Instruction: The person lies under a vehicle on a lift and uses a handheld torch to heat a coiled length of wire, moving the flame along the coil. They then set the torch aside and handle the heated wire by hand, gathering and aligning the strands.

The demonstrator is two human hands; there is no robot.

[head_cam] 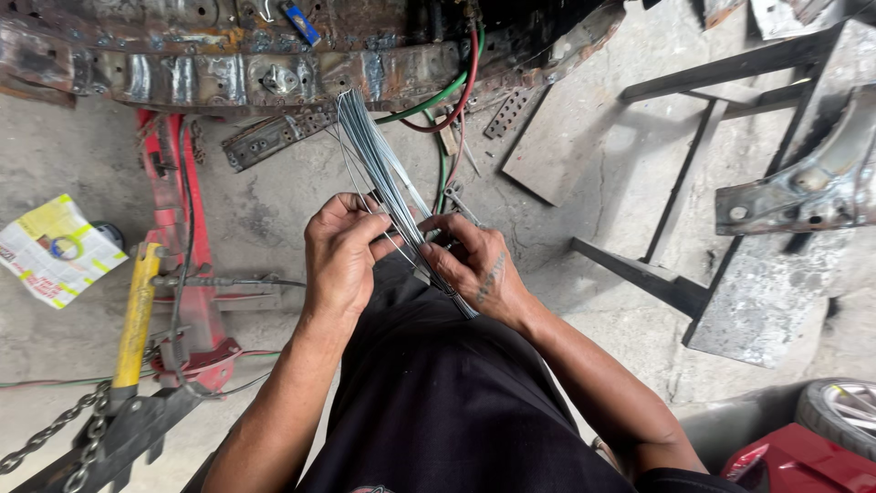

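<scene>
Left hand [339, 251] and right hand [474, 265] both gripped a rod bundle [379, 160] at frame centre, over the lap.
Rods fanned up toward the rusty beam [274, 73] at top; a few strays split off left, none pulled fully free yet, bundle mostly together. Red jack [187, 274] and yellow handle [137, 315] lower left, hoses [447, 96] upper centre.

Flat printed paper sheet [57, 249] on concrete floor, far left of left-hand fingers [360, 215], well apart. Roughly rectangular, lying skewed; yellow and white, with red and green printed patches. Dark round object at its upper right edge, partly hidden, kind unclear. Small blue tag-like strip [300, 23] on rusty metal, above and left of fingers. No screens, no signs.
</scene>
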